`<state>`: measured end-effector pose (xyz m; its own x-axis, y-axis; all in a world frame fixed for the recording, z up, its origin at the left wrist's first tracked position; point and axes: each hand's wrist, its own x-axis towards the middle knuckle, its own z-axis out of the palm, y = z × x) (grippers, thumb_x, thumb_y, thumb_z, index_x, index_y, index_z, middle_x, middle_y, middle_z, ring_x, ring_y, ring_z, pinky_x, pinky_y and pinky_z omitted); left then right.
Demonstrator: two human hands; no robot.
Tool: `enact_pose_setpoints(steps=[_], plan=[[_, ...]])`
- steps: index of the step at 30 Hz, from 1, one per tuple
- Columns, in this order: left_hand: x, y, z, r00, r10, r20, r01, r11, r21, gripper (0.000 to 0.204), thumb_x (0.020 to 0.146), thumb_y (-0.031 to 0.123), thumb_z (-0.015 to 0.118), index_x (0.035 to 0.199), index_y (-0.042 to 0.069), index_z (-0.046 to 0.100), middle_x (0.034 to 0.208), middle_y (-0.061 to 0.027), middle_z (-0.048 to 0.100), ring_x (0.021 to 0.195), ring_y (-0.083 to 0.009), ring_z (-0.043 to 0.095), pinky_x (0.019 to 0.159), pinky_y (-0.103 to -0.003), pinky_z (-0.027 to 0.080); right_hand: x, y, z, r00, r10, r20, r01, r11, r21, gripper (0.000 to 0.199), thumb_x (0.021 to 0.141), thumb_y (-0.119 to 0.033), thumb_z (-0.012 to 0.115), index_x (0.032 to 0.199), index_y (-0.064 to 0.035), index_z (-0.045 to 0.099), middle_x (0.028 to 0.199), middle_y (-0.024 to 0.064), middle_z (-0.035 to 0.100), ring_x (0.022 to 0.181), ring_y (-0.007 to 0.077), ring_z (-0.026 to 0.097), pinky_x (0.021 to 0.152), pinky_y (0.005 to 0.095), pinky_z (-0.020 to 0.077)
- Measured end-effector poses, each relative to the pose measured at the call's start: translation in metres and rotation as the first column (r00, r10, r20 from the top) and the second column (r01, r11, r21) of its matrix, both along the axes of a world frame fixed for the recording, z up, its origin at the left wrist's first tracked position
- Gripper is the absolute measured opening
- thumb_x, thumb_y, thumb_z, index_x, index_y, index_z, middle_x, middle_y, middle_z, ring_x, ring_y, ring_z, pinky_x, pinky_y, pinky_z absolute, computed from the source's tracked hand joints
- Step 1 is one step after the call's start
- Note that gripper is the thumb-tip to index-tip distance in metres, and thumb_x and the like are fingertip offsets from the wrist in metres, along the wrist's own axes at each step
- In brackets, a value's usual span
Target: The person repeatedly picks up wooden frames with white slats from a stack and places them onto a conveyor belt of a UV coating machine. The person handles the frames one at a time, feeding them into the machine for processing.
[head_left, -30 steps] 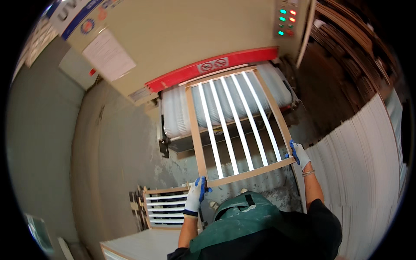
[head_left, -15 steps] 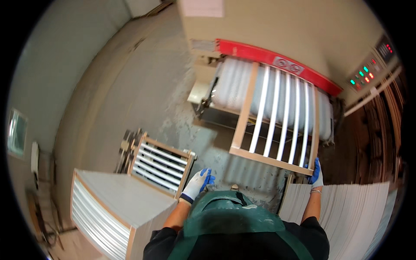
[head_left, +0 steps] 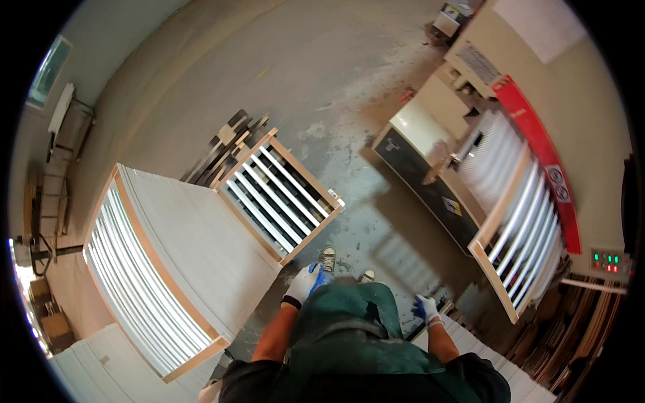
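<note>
While your gloved hands hang on either side of your green apron, the slatted frame lies across the ribbed conveyor bed, beneath the machine's red bar. Your right hand is well apart from it, fingers loosely apart; your left hand is beside the apron, and you cannot tell how its fingers stand. Around your shoes, the grey floor is scuffed with pale patches. Leftward stand a large pale stack and another slatted frame; a window pierces the far-left wall.
</note>
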<state>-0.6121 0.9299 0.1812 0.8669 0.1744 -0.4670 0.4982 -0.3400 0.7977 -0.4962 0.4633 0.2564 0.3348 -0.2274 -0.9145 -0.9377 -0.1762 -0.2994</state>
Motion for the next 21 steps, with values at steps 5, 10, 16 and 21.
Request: enact_pose_setpoints(steps=[5,10,16,21], plan=[[-0.041,0.038,-0.051,0.97,-0.234,-0.064,0.242,0.915,0.322,0.041,0.102,0.02,0.049,0.137,-0.001,0.049,0.129,-0.0239,0.058,0.115,-0.0324,0.059,0.098,-0.037,0.047,0.116,0.18,-0.137,0.446,0.882,0.152,-0.838,0.471,-0.277,0.068,0.072,-0.038,0.085,0.122,0.0021,0.063,0.114,0.0197,0.069,0.104,0.0302,0.067,0.088,0.0356,0.0538],[-0.035,0.047,-0.097,0.866,0.187,-0.465,-0.25,0.965,-0.078,0.048,0.096,0.006,0.048,0.143,0.006,0.044,0.134,-0.0249,0.055,0.123,-0.0396,0.054,0.106,-0.041,0.044,0.216,0.338,-0.256,0.181,0.983,0.013,-0.922,0.175,-0.345,0.093,0.072,-0.051,0.079,0.144,-0.0032,0.043,0.134,0.0223,0.058,0.126,0.0373,0.054,0.106,0.0425,0.0428],[-0.064,0.038,-0.207,0.813,0.425,-0.398,-0.404,0.904,0.14,0.056,0.103,0.047,0.042,0.133,0.001,0.053,0.134,-0.0272,0.055,0.126,-0.0413,0.05,0.105,-0.042,0.041,0.242,0.446,-0.376,-0.2,0.97,-0.137,-0.813,-0.243,-0.529,0.091,0.071,-0.048,0.083,0.141,-0.0066,0.044,0.13,0.0182,0.057,0.125,0.032,0.054,0.102,0.0429,0.0464],[-0.069,0.03,-0.257,0.859,0.295,-0.419,-0.151,0.927,0.344,0.044,0.101,0.015,0.048,0.144,0.008,0.044,0.147,-0.0307,0.04,0.131,-0.0447,0.046,0.108,-0.043,0.041,0.25,0.439,-0.425,-0.214,0.977,-0.019,-0.82,-0.19,-0.54,0.059,0.075,-0.034,0.079,0.119,-0.0044,0.053,0.121,0.0187,0.062,0.115,0.0342,0.061,0.098,0.0426,0.0497]])
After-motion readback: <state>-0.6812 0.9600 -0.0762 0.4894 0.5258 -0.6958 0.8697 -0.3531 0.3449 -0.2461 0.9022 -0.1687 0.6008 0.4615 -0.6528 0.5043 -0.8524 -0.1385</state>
